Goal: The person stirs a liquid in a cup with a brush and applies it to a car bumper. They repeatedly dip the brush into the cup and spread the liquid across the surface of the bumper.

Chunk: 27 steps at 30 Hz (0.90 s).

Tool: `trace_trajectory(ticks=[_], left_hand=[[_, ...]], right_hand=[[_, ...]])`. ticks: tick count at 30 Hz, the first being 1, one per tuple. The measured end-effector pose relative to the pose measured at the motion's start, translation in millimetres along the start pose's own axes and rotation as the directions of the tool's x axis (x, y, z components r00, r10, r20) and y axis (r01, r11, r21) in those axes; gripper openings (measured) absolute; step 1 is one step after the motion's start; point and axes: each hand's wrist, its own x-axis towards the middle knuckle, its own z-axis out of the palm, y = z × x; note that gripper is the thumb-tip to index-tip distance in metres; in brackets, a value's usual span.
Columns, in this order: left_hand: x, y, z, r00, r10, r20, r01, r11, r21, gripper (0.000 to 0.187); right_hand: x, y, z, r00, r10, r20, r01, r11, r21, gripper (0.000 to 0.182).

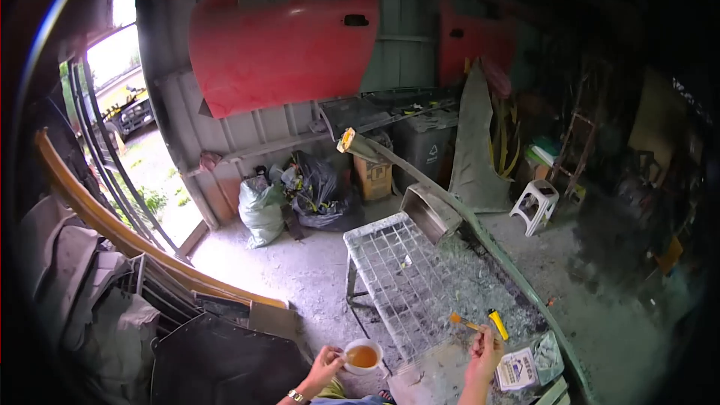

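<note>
My left hand (327, 367), with a watch at the wrist, is closed on the side of a white cup (362, 356) of amber-brown liquid. The cup is upright near the bottom middle. To its right, my right hand (486, 352) pinches a small brush (466, 321) with orange-brown bristles pointing up and left. A yellow-handled tool (498, 325) lies just beyond that hand. Beside the hand, on the right, are a white printed box (517, 370) and a clear plastic container (547, 358).
A wire-grid table (390, 266) stands ahead, with a metal bin (431, 212) at its far end. A long curved strip (480, 229) runs along its right. Dark panels (225, 360) lie at lower left. Bags (319, 195), a white stool (535, 206) and red doors (285, 52) are farther back.
</note>
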Motion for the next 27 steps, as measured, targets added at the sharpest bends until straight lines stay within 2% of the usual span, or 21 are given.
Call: trace_trajectory(ticks=[2, 3, 4, 7, 9, 11, 12, 14, 15, 17, 18, 20, 21, 23, 24, 26, 27], left_hand=[[37.8, 22.6, -17.9, 0.999, 0.003, -0.047, -0.006, 0.997, -0.071, 0.031], [63.9, 21.7, -36.6, 0.998, -0.012, -0.058, 0.011, 1.0, -0.024, 0.031], [89.0, 26.3, -48.6, 0.996, 0.036, -0.079, -0.044, 0.993, -0.107, 0.03], [164.6, 46.8, -89.8, 0.986, 0.053, -0.159, -0.071, 0.991, -0.114, 0.027], [220.1, 59.6, -129.3, 0.988, 0.089, -0.127, -0.098, 0.993, -0.072, 0.027], [270.5, 85.7, -162.9, 0.991, 0.084, -0.105, -0.092, 0.993, -0.073, 0.03], [290.8, 96.4, -181.4, 0.979, 0.16, -0.126, -0.153, 0.986, 0.058, 0.032], [325.2, 130.8, -208.5, 0.962, 0.244, -0.125, -0.245, 0.97, 0.014, 0.03], [341.6, 144.3, -222.1, 0.96, 0.238, -0.15, -0.242, 0.97, -0.007, 0.03], [371.5, 168.5, -245.0, 0.955, 0.237, -0.178, -0.248, 0.968, -0.046, 0.029], [384.3, 180.0, -254.4, 0.956, 0.236, -0.174, -0.249, 0.966, -0.061, 0.029], [412.3, 195.2, -271.3, 0.961, 0.223, -0.164, -0.239, 0.967, -0.087, 0.029], [425.1, 202.8, -278.0, 0.969, 0.209, -0.134, -0.222, 0.971, -0.092, 0.029], [451.5, 216.2, -286.2, 0.977, 0.186, -0.103, -0.195, 0.977, -0.084, 0.028], [463.9, 222.0, -290.2, 0.978, 0.183, -0.099, -0.19, 0.979, -0.074, 0.028], [492.7, 232.0, -294.2, 0.986, 0.155, -0.067, -0.16, 0.984, -0.073, 0.027], [508.6, 235.2, -296.8, 0.985, 0.167, -0.051, -0.17, 0.983, -0.061, 0.027]], right_hand=[[19.9, 5.2, 40.6, 0.999, -0.008, 0.049, 0.009, 1.0, -0.022, 0.018], [29.0, 12.2, 59.5, 0.997, -0.018, 0.073, 0.019, 1.0, -0.02, 0.018], [37.4, 20.2, 77.7, 0.995, -0.029, 0.093, 0.03, 0.999, -0.018, 0.017], [59.6, 44.7, 141.1, 0.993, -0.089, 0.082, 0.093, 0.994, -0.056, 0.017], [73.5, 66.4, 192.2, 0.992, -0.118, 0.052, 0.123, 0.988, -0.094, 0.016], [97.0, 87.6, 248.1, 0.971, -0.207, 0.12, 0.219, 0.97, -0.105, 0.018], [106.7, 98.3, 279.8, 0.973, -0.194, 0.124, 0.208, 0.972, -0.112, 0.017], [124.7, 110.3, 347.2, 0.971, -0.178, 0.162, 0.2, 0.971, -0.132, 0.017], [132.2, 113.1, 379.5, 0.964, -0.176, 0.2, 0.206, 0.968, -0.142, 0.018], [142.6, 117.7, 437.3, 0.936, -0.244, 0.254, 0.294, 0.938, -0.182, 0.017], [147.6, 122.1, 460.1, 0.942, -0.251, 0.225, 0.297, 0.933, -0.203, 0.017], [158.9, 132.0, 499.2, 0.863, -0.318, 0.393, 0.444, 0.848, -0.289, 0.016], [165.8, 138.9, 516.8, 0.871, -0.322, 0.37, 0.443, 0.841, -0.31, 0.016], [178.1, 153.0, 546.0, 0.666, -0.425, 0.612, 0.744, 0.437, -0.506, 0.019], [183.9, 158.1, 559.5, 0.685, -0.423, 0.594, 0.728, 0.431, -0.532, 0.019], [194.9, 165.3, 585.7, 0.385, -0.387, 0.838, 0.916, 0.048, -0.398, 0.026], [196.8, 170.8, 594.6, 0.413, -0.347, 0.842, 0.899, 0.005, -0.439, 0.029]])
